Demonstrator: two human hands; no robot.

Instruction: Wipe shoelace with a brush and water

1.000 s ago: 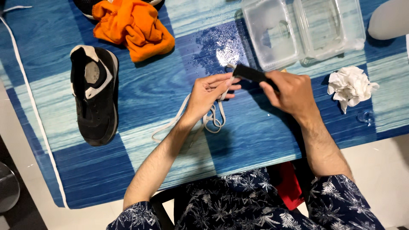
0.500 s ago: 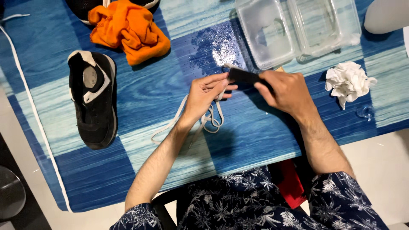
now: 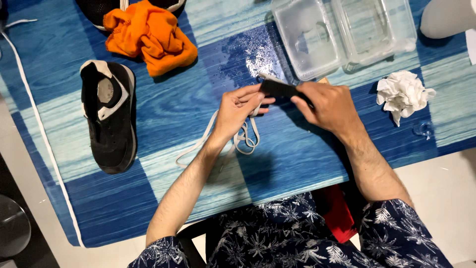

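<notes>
My left hand [image 3: 240, 110] pinches a white shoelace [image 3: 238, 139] whose loops trail down onto the blue table [image 3: 163, 124]. My right hand [image 3: 329, 106] grips a small black brush [image 3: 277, 89] and presses its end against the lace held by the left fingers. A black shoe [image 3: 109, 121] with a white tongue and no lace lies to the left, toe toward me. Wet droplets glisten on the table just beyond the hands.
An orange cloth [image 3: 148, 37] lies at the back left, partly over a second black shoe [image 3: 99, 12]. Two clear plastic tubs [image 3: 347, 34] holding water stand at the back right. A crumpled white tissue [image 3: 402, 93] lies right. Another white lace [image 3: 34, 114] runs along the left edge.
Both hands have shifted slightly with the brush working along the lace; the brush tip now sits closer to the left fingers. Everything else stays put.
</notes>
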